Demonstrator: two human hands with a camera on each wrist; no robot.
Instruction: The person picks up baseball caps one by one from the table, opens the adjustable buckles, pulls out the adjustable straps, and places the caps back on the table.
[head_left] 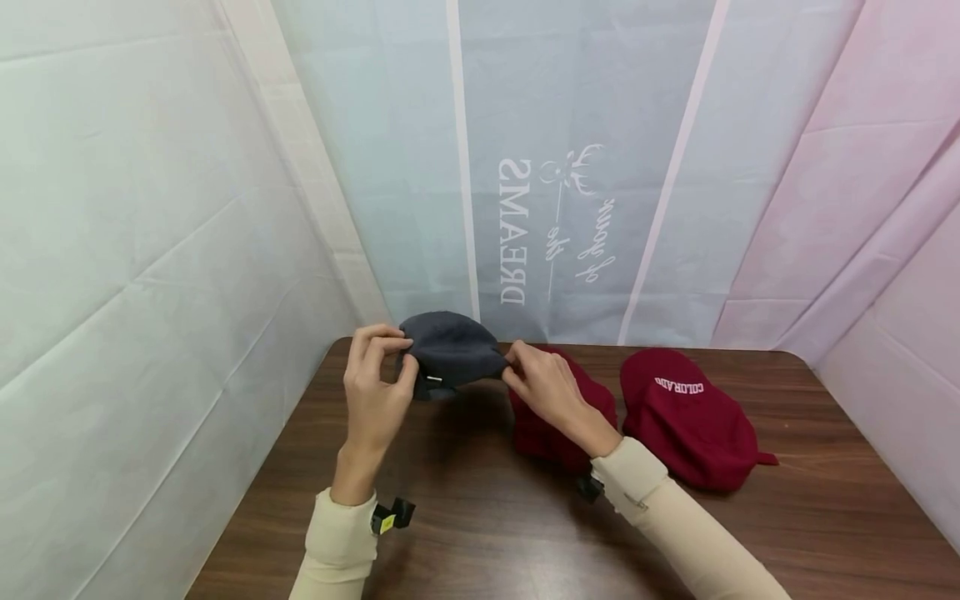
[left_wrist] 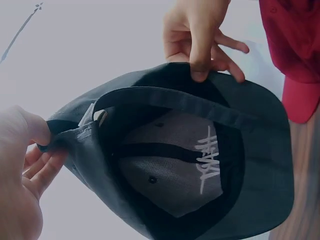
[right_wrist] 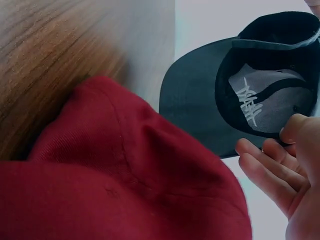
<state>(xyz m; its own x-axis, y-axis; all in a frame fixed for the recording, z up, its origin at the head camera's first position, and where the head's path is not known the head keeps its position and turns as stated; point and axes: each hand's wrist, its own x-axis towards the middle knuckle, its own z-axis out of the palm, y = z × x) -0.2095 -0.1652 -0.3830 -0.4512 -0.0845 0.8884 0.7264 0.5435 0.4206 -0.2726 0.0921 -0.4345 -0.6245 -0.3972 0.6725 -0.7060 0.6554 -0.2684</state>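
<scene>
Cream sleeves point(head_left: 341, 533) reach in from the lower edge, nearest the camera. At left, the left hand point(head_left: 378, 387) pinches a dark cap point(head_left: 453, 346) at its back edge, near the strap. Held between both hands, the cap is over the far part of the wooden table point(head_left: 480, 533), white lettering visible inside it. The right hand point(head_left: 551, 387) pinches its rim beside the brim. One red cap point(head_left: 534, 433) lies beneath the right forearm; just to its right rests another, the COLORADO cap point(head_left: 690, 429).
</scene>
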